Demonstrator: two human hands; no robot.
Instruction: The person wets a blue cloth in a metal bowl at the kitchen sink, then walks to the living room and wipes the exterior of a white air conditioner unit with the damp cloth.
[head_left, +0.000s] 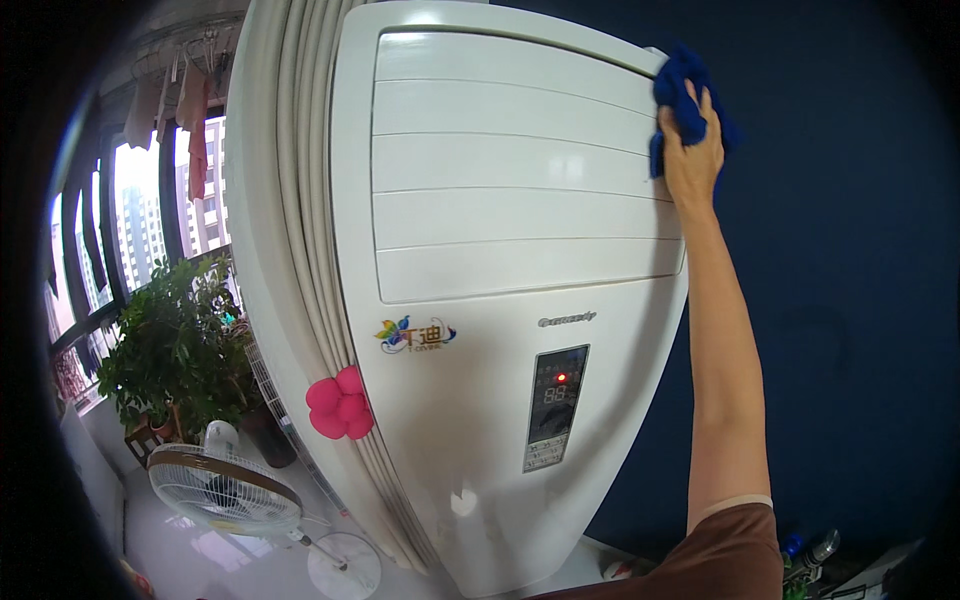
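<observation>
A tall white floor-standing air conditioner (450, 420) fills the middle of the view. At its upper right edge my right hand (694, 157) presses a blue cloth (684, 79) against the side of the casing. The fingers spread over the cloth, which hangs down past both sides of the hand. Slatted white louvres (517, 165) span the upper front. Below them a dark display panel (556, 397) shows a lit red light, with small buttons under it. A colourful sticker (412, 335) bears writing. My left hand is out of view.
Pale curtains (300, 187) gathered by a pink flower-shaped tieback (341, 405) hang against the unit's left side. A pedestal fan (225, 491) and leafy potted plants (180, 345) stand at left. A dark blue wall (840, 300) lies behind my right arm.
</observation>
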